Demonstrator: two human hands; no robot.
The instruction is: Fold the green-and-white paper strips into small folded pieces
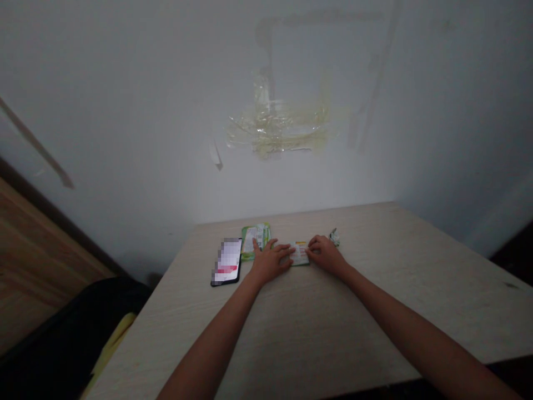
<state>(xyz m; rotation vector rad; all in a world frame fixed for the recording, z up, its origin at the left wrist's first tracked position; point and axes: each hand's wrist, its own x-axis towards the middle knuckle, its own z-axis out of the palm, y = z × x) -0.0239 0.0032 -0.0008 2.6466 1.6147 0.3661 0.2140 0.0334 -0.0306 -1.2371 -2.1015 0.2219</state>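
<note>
Head view: on the table [316, 333], we are bracketing the small packet [300, 255], our spread left hand [270, 263] touching its left side, our bunched right hand [327, 254] its right; whether gripping, we cannot tell.

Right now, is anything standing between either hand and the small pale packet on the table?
Nothing visible is. The left hand and right hand are right at opposite sides of the small pale packet. The green packet and phone lie off to its left, the crumpled scrap beyond the right hand.
</note>
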